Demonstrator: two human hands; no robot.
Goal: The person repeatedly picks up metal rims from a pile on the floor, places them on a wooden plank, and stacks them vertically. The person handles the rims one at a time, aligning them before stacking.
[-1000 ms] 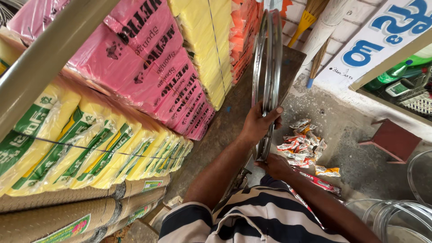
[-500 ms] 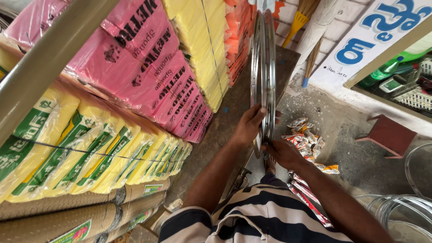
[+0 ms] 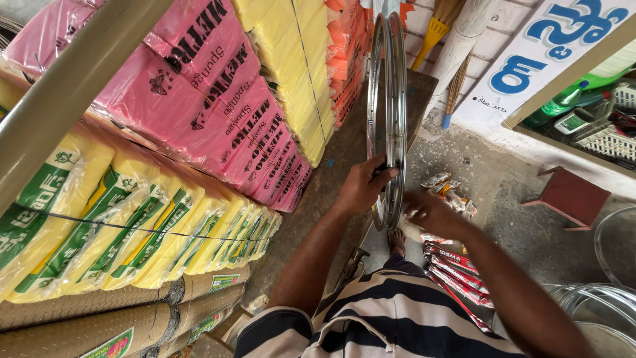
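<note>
Now our left hand (image 3: pixel 361 187) grips the upright steel wheel rim (image 3: pixel 387 113) lower than before, while our blurred right hand (image 3: pixel 427 211) reaches its bottom edge, grip unclear.

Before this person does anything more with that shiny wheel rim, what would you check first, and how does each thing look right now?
1. Left hand grips the rim: ok, fingers wrap its edge.
2. Right hand on the rim: cannot tell, it is blurred.
3. Rim upright: ok, it stands on edge.
4. Rim clear of the pink packs: ok, a gap shows.
5. Bare foot clear of the rim's bottom: not ok, it sits close below.
6. Floor by the foot: not ok, red packets lie there.
</note>
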